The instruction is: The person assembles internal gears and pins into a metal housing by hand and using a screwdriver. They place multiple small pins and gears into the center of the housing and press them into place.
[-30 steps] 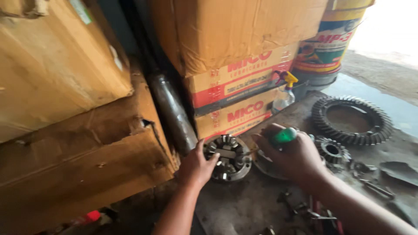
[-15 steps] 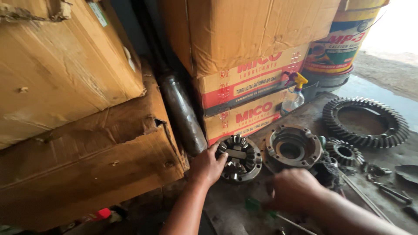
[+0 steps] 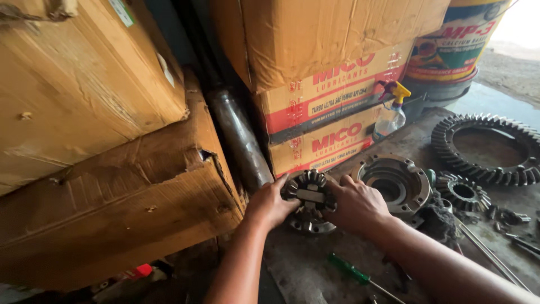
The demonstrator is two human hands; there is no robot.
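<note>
A round metal differential gear assembly [image 3: 309,198] with small toothed gears sits on the dirty floor in front of stacked cartons. My left hand [image 3: 271,204] grips its left side. My right hand [image 3: 355,204] holds its right side, fingers curled over the rim. Just to the right lies a round metal housing half [image 3: 394,181] with a hollow centre. A green-handled screwdriver [image 3: 350,270] lies on the floor below my right forearm.
A large ring gear [image 3: 489,149] and a smaller bevel gear [image 3: 464,191] lie at the right. A spray bottle [image 3: 389,117] stands by the cartons [image 3: 332,107]. A metal pipe [image 3: 241,141] leans between boxes. A paint-type bucket [image 3: 450,50] stands at the back right. Loose rods [image 3: 489,253] lie nearby.
My right hand let go of the green screwdriver, which now lies on the floor, and moved left onto the gear assembly. My left hand stayed on the assembly.
</note>
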